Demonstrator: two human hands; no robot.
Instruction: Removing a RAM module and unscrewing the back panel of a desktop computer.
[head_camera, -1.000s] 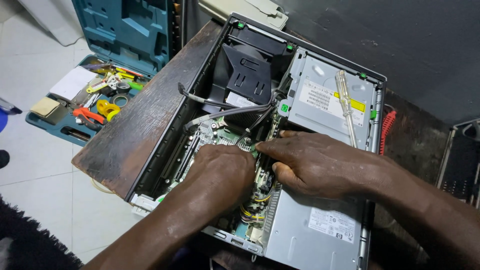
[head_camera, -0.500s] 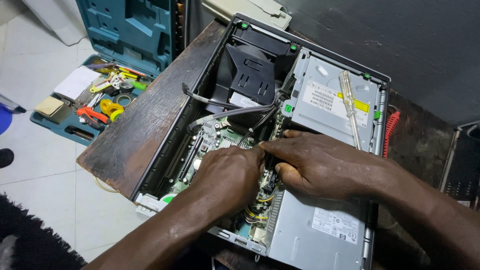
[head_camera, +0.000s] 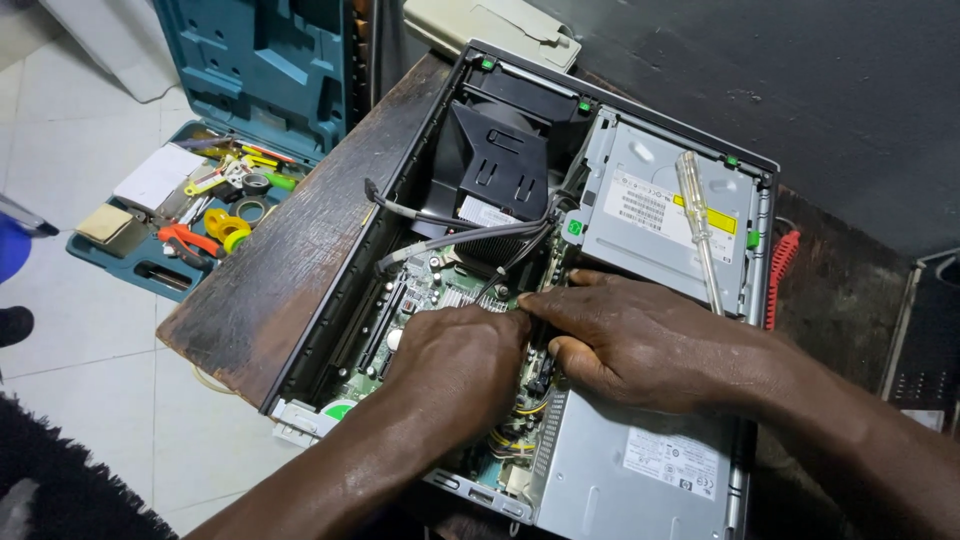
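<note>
My left hand (head_camera: 455, 355) is curled knuckles-up inside the open desktop computer case (head_camera: 430, 150), fingers pressed together onto something I can't see on the motherboard (head_camera: 425, 290). My right hand (head_camera: 630, 345) meets it fingertip to fingertip, pinching at the same spot beside the cable bundle (head_camera: 515, 440). Above sit the black fan shroud (head_camera: 495, 170) and the grey optical drive (head_camera: 655, 215), a clear-handled screwdriver (head_camera: 697, 220) parked on it within reach. The case rests on a worn wooden surface (head_camera: 290, 270); an open teal toolbox (head_camera: 215, 150) lies on the floor.
</note>
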